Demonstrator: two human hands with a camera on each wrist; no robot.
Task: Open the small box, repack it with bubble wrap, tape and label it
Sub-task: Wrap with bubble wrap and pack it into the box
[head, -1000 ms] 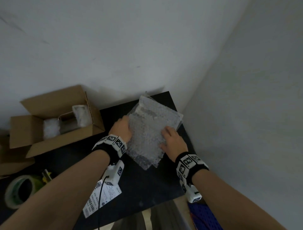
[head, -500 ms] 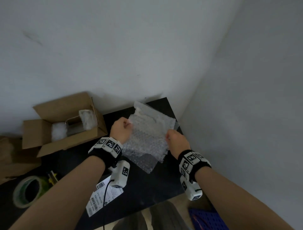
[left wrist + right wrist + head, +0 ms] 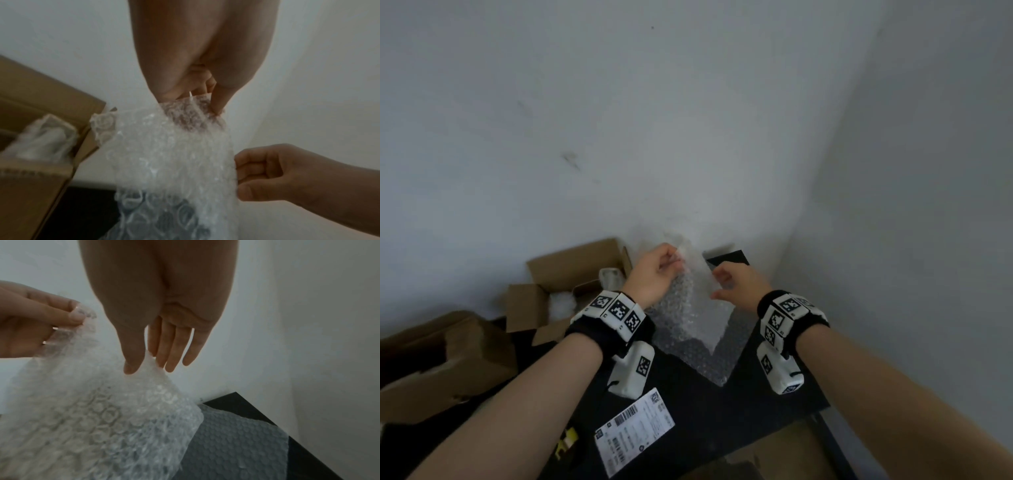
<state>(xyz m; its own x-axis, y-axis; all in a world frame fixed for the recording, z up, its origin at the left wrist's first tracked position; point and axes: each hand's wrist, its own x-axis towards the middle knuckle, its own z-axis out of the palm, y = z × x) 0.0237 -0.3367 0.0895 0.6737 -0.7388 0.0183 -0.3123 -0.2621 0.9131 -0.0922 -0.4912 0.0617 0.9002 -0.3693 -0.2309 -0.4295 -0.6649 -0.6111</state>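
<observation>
A clear bubble wrap sheet (image 3: 688, 308) hangs upright above the black table (image 3: 756, 411). My left hand (image 3: 675, 261) pinches its top left corner, thumb against fingers, as the left wrist view (image 3: 197, 100) shows. My right hand (image 3: 722, 284) pinches the sheet's right edge between thumb and fingers (image 3: 160, 353). A second bubble wrap sheet (image 3: 236, 434) lies flat on the table under the lifted one. The small cardboard box (image 3: 571, 270) stands open to the left, with white padding (image 3: 561, 305) inside. A white shipping label (image 3: 635, 435) lies near the table's front.
A larger crumpled brown box (image 3: 448, 359) sits at the far left. A small yellow object (image 3: 566, 442) lies beside the label. Grey walls close in behind and on the right, and the table's corner (image 3: 729, 258) fits into them.
Both hands have lifted the top bubble wrap sheet off the table pile and raised it upright. The head view has tilted upward; the tape roll is out of frame.
</observation>
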